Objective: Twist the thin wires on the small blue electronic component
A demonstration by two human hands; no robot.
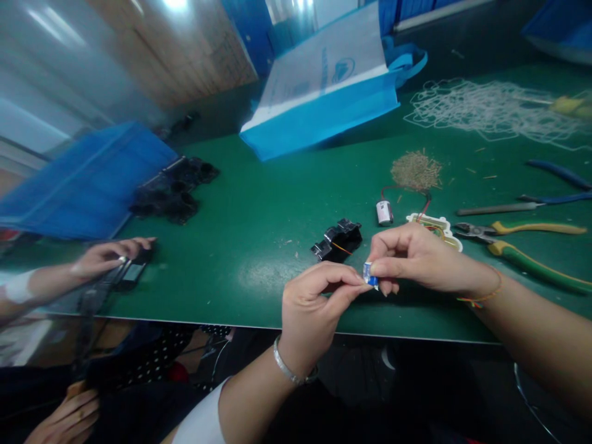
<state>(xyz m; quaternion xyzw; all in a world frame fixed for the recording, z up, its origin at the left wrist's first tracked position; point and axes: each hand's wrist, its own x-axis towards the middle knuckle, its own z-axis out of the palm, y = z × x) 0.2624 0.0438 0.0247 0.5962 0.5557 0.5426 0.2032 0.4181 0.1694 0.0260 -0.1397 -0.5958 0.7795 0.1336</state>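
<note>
Between thumb and fingers, my right hand [407, 259] pinches a small blue-and-white piece [369, 274]; its exact kind is too small to tell. The closed fingertips of my left hand [314, 302] meet at the lower edge of that same piece. Just beyond my hands lies a black plastic housing [340, 239] with an orange wire across it. A small white-wrapped battery [384, 211] stands behind my right hand, with red leads running toward a white-framed part [437, 229], which the hand partly covers.
Diagonal cutters [509, 229], a metal file-like tool [499, 208] and blue-handled pliers [559, 176] lie at right. Behind are a pile of small pins [416, 169], tangled white wire [490, 111] and a blue bag [324, 123]. A co-worker's hand [108, 256], black housings [173, 188] and a blue crate [87, 179] are left.
</note>
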